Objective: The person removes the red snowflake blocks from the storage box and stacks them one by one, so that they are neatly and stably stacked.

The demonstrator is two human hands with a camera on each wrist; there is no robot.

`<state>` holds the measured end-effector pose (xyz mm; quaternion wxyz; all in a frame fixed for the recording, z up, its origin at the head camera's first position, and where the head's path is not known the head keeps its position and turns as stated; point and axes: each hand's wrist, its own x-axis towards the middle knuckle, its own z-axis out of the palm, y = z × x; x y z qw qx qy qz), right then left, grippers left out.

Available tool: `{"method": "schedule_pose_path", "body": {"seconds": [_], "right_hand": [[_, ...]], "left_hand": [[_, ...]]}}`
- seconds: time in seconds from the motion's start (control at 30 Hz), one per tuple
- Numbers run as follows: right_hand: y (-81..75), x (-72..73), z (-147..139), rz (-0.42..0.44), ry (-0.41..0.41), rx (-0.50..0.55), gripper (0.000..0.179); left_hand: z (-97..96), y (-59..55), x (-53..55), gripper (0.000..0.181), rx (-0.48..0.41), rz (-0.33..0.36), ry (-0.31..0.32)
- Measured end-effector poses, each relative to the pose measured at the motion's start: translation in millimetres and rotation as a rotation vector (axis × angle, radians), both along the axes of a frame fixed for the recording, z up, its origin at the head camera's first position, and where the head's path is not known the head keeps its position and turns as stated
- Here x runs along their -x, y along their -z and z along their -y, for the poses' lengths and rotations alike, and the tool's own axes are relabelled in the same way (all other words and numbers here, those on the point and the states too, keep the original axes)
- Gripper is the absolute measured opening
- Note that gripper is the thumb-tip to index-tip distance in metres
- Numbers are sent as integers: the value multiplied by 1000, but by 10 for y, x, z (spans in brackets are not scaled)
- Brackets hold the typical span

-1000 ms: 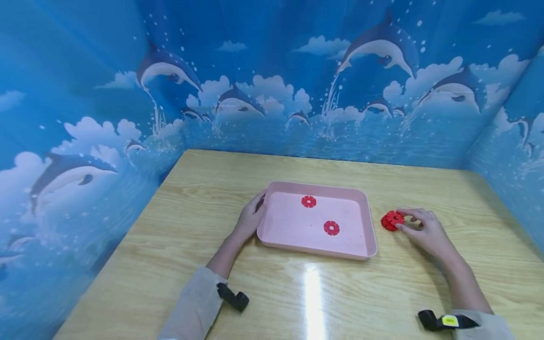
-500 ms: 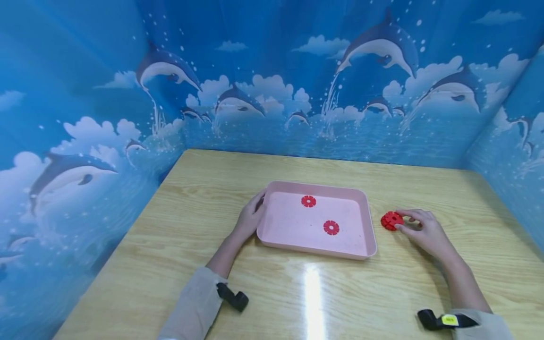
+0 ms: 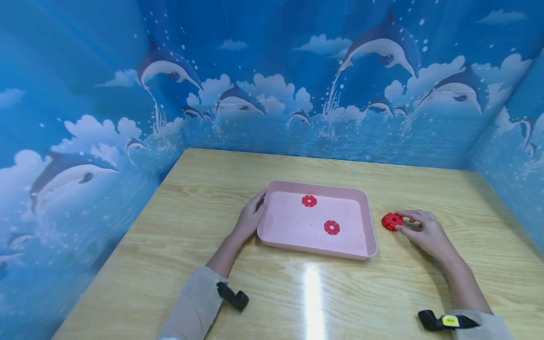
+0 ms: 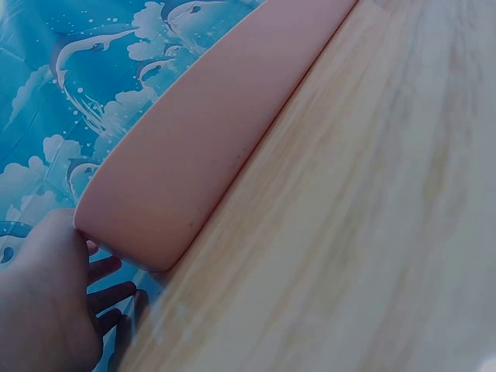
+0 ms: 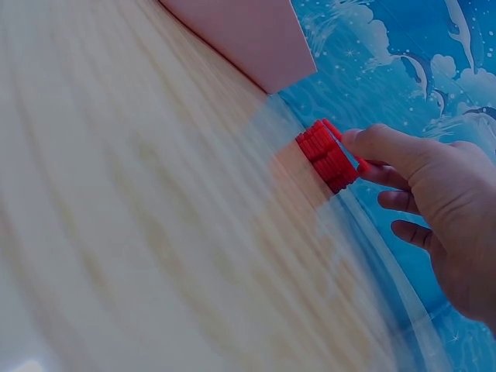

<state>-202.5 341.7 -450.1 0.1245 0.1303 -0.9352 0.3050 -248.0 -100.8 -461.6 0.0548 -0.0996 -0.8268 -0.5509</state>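
Note:
My left hand (image 3: 249, 218) rests against the left wall of a shallow pink tray (image 3: 314, 251), its fingers fairly straight in the left wrist view, where the thumb tip is hidden behind the tray (image 4: 178, 147). Two red notched plastic discs lie apart inside: one disc (image 3: 309, 197) near the back wall, another disc (image 3: 332, 223) nearer the front. Right of the tray, my right hand (image 3: 429, 233) pinches a red notched disc (image 5: 334, 132) between thumb and finger. That disc sits tilted at the top of a stack of several red discs (image 5: 319, 160) on the table.
The wooden table (image 3: 204, 198) carries the tray and the stack, and a bright strip of light reflects off its front. A blue dolphin-printed backdrop (image 3: 272, 123) encloses the back and sides. Each sleeve bears a black wrist camera, such as the left wrist camera (image 3: 240, 301).
The pinched disc has shifted slightly left and now lies more over the stack, which looks rounder from above. My left hand and the tray have stayed put.

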Motion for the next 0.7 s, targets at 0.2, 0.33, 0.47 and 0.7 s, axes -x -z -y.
{"method": "schedule_pose_path", "body": {"seconds": [0.2,0.33,0.47,0.7], "right_hand": [[4,0,0,2,-1,-5,38],[3,-3,-4,8,-4,-12,38],[11,2,-8,2,-9,-15,37],[20,16,-19,15,-7,-24,38]], "left_hand": [[0,10,8,44,7,-4,-2],[4,23,17,44,10,-10,-1],[3,26,17,44,7,-19,6],[0,16,18,43,2,-14,1]]}}
